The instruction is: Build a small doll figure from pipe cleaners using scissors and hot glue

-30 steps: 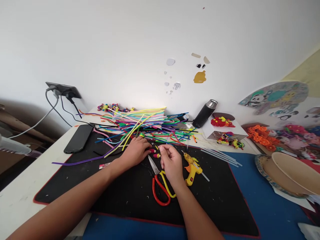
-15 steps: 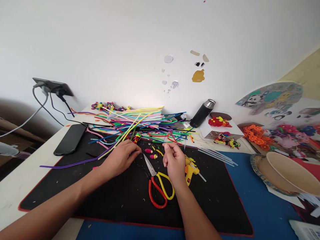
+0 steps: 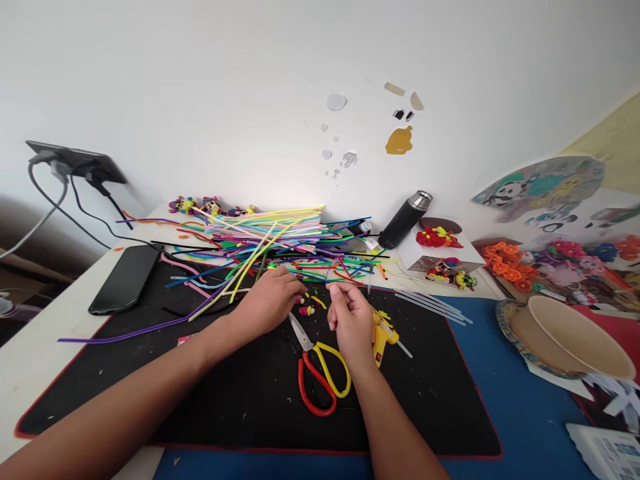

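Observation:
My left hand [image 3: 273,298] reaches over the middle of the black mat, fingers bent together and fingertips beside small yellow bits [image 3: 319,301]. Whatever it pinches, if anything, is hidden. Under its fingertips lies a small pink-and-yellow piece [image 3: 307,311]. My right hand [image 3: 351,319] is closed with thumb against curled fingers; what it holds is too small to make out. Between the hands lie scissors [image 3: 306,343] with one red and one yellow handle, blades pointing away. A yellow glue gun [image 3: 384,339] rests just right of my right wrist.
A heap of coloured pipe cleaners [image 3: 270,233] lies behind the hands. At left is a black phone [image 3: 125,280]. A black flask [image 3: 406,219] leans by a white box [image 3: 420,257]. Clear glue sticks [image 3: 433,307] and a beige bowl [image 3: 580,337] are at right.
My left hand has moved right and away from me, now covering part of the small pink pieces. My right hand stays closed in about the same place. The view has shifted slightly.

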Tool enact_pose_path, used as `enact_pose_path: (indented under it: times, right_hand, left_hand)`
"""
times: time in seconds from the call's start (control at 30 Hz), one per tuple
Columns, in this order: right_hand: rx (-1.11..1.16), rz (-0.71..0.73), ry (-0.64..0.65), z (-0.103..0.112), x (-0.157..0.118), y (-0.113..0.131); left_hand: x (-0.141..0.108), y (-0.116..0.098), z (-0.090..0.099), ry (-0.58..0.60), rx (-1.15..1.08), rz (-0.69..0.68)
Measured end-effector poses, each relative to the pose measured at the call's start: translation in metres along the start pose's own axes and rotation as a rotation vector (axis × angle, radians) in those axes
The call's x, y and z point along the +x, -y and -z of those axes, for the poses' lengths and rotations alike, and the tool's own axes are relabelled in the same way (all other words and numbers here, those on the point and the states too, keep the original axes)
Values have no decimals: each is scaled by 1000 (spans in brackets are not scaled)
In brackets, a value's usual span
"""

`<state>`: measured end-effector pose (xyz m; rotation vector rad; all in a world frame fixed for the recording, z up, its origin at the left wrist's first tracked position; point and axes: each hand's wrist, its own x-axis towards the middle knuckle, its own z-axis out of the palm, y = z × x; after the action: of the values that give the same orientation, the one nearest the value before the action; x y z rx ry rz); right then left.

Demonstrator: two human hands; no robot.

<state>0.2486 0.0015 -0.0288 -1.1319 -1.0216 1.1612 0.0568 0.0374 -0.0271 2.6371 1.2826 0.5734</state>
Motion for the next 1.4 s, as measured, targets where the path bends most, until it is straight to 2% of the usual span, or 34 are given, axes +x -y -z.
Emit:
enact_pose_path:
  times: [0.17,0.3,0.4,0.5,0.77,1.03,1.2,1.4]
  right_hand:
    - [-30,-1,2,-2,-2,0]
    - [-41,0,-1,-1,-3,-1]
    - [-30,4,10,0,-3,-1]
    - [-18,8,13,0,-3,-1]
    - [-44,-11,37,2,-1,-1]
    - [-103,-38,94,2,2,-5]
    - [-113,-74,134,2,1,-7]
    - [-72,-151,207,-2,-2,-6]
  left_hand:
    - [23,-3,-19,87,61,-124]
    - [31,-3,-32,104,83,-144]
    - [33,-4,-36,103,88,-144]
    - [32,-4,-31,87,72,-129]
    - [14,2,0,50,-67,-46]
    - [13,0,14,-102,-91,-107]
    - [14,-3,23,-77,-27,-209]
    - [12,-2,22,-75,-48,-260]
